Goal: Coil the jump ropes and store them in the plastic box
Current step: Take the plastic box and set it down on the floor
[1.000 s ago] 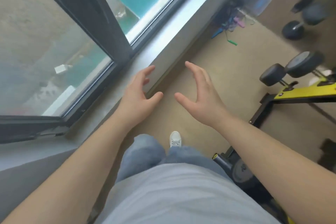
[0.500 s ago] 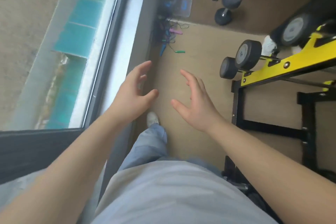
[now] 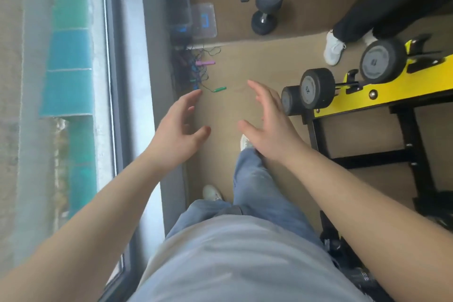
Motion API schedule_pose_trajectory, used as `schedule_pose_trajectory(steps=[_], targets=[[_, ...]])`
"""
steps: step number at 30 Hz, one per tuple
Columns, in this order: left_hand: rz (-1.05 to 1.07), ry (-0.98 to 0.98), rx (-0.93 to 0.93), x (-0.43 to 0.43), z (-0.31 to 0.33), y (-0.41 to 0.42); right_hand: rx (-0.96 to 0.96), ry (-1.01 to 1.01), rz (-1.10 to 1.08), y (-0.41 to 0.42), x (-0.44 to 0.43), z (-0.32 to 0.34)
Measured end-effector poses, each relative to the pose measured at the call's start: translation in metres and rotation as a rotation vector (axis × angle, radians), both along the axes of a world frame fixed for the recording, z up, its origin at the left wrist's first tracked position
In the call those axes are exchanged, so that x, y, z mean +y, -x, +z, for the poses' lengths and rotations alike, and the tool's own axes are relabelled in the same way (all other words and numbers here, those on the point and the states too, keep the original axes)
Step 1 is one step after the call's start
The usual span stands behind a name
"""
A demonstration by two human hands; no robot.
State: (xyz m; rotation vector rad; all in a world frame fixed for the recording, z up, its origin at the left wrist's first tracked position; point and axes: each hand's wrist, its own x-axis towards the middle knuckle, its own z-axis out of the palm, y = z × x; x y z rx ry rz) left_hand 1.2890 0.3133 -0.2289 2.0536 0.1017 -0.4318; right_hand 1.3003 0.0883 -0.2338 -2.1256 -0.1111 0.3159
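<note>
two empty hands, fingers spread apart: left hand (image 3: 177,131), right hand (image 3: 270,130). jump ropes (image 3: 199,72) lie tangled on the floor (image 3: 257,64) ahead, near the plastic box (image 3: 179,8); none coiled or stored yet.

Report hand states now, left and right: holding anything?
Left hand: open, fingers loosely spread, holding nothing.
Right hand: open, fingers straight, holding nothing.
</note>
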Motion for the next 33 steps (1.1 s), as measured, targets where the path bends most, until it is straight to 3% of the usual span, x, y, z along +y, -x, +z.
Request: schedule_pose_trajectory(steps=[16, 33], targets=[[0.134, 0.028, 0.039, -0.062, -0.017, -0.284, 0.099, 0.049, 0.094, -0.292, -0.046, -0.028], [0.039, 0.06, 0.109, -0.074, -0.044, -0.578, 0.197, 0.148, 0.082, -0.571, -0.063, -0.038]])
